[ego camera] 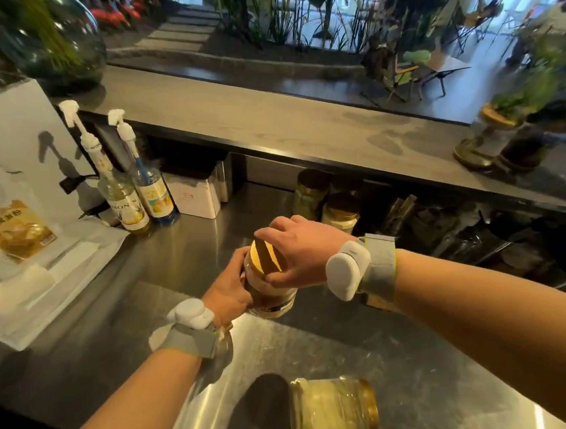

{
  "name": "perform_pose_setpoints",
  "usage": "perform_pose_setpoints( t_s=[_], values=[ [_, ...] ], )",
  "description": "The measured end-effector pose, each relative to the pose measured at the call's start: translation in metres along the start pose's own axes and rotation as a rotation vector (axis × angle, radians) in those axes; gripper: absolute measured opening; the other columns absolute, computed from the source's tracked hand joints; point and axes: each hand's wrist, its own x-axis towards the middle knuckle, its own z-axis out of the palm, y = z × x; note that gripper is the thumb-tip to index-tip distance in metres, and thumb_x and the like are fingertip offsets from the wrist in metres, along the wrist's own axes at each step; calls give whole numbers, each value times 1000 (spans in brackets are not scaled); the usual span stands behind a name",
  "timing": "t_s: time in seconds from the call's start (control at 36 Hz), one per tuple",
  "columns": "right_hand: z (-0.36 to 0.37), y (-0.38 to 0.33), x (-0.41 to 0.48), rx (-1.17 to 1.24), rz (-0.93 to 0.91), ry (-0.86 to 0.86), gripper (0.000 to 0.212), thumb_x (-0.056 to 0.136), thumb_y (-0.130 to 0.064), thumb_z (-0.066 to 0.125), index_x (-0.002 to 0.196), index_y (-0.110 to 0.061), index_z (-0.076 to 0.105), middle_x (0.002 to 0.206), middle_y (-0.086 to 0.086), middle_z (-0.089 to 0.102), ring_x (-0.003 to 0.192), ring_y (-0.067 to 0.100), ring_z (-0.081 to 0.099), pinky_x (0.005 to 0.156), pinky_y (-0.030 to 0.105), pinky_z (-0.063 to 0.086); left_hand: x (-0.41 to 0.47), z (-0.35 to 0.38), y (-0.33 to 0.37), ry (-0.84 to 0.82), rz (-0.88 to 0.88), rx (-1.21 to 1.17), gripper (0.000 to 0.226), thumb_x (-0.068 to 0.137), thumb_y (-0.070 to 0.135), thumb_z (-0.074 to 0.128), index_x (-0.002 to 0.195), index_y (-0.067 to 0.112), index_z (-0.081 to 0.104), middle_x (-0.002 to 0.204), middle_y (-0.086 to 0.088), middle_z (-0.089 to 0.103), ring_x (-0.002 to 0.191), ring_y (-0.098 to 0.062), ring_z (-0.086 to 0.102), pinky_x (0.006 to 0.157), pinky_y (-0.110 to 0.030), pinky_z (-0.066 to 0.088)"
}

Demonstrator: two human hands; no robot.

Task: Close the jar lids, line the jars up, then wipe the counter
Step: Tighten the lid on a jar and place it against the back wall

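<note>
A glass jar (275, 300) with a gold lid (267, 256) stands upright in the middle of the steel counter (427, 390). My left hand (230, 287) grips its side, and my right hand (298, 250) is closed over the lid from above. A second jar (329, 410) with a gold lid lies on its side near the front edge, close to me. Two more gold-lidded jars (339, 214) stand further back under the raised ledge. A folded white cloth (17, 289) lies at the left.
Two pump syrup bottles (129, 197) and a white box (194, 194) stand at the back left. A white sheet with a yellow packet (12, 231) covers the left counter. A wooden bar ledge (267, 126) runs above, with potted plants (507, 133) at its right end.
</note>
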Motion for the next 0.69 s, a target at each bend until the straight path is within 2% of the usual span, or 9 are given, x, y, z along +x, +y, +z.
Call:
perform_pose_setpoints(
  t_s=[0.11, 0.17, 0.22, 0.28, 0.36, 0.44, 0.56, 0.64, 0.69],
  values=[
    [9, -1, 2, -124, 184, 45, 76, 82, -76, 46, 134, -20, 41, 117, 7, 56, 94, 24, 60, 69, 32, 50, 5, 5, 2, -39, 21, 28, 84, 72, 24, 86, 129, 49, 30, 126, 13, 51, 118, -14, 53, 103, -43, 45],
    [13, -3, 5, -170, 288, 4, 75, 82, -76, 46, 130, -19, 41, 112, 6, 56, 90, 24, 62, 67, 33, 49, 8, 7, 2, -58, 32, 40, 85, 72, 15, 85, 129, 46, 30, 125, 11, 50, 118, -16, 52, 104, -44, 45],
    [16, -1, 5, -141, 321, -10, 79, 79, -78, 49, 132, -20, 40, 118, 6, 56, 99, 25, 61, 73, 35, 50, 10, 7, 2, -79, 28, 27, 88, 71, 7, 84, 132, 41, 30, 129, 4, 49, 123, -22, 50, 106, -48, 45],
    [17, 2, 3, -70, 258, 48, 91, 74, -84, 45, 140, -22, 34, 128, 8, 52, 111, 29, 57, 81, 38, 53, 14, 4, 2, -106, 28, 4, 91, 70, 9, 86, 135, 38, 29, 134, 0, 48, 126, -24, 49, 106, -51, 44],
    [15, 5, 2, -19, 105, 63, 99, 74, -80, 53, 151, -28, 19, 152, 7, 36, 131, 33, 44, 97, 45, 48, 17, -2, 4, -128, 38, -43, 94, 66, 13, 89, 137, 32, 30, 133, -2, 49, 125, -21, 49, 108, -48, 42],
    [16, 7, 7, 8, 58, 22, 102, 72, -74, 63, 152, -34, 14, 157, 4, 30, 136, 32, 41, 98, 46, 49, 19, -9, 6, -134, 48, -58, 95, 65, 15, 91, 137, 31, 32, 130, 0, 51, 123, -17, 50, 108, -40, 42],
    [16, 4, 10, 13, 90, 49, 97, 71, -69, 67, 148, -34, 19, 139, 4, 47, 117, 27, 54, 79, 37, 57, 21, -16, 3, -164, 78, -63, 95, 65, 10, 90, 137, 31, 33, 129, 1, 53, 122, -14, 51, 104, -34, 44],
    [16, -3, 15, -42, 209, 90, 87, 73, -77, 58, 140, -28, 30, 121, 7, 54, 95, 24, 60, 65, 32, 53, 24, -19, 0, -174, 93, -89, 92, 64, 5, 89, 131, 38, 36, 127, 5, 54, 115, -3, 53, 91, -17, 47],
    [18, -11, 19, -109, 294, 93, 86, 72, -83, 50, 133, -24, 35, 110, 7, 56, 82, 23, 59, 59, 32, 48, 26, -20, -4, -176, 105, -114, 90, 64, 5, 89, 126, 45, 37, 125, 7, 54, 113, -3, 55, 88, -16, 51]
  ],
)
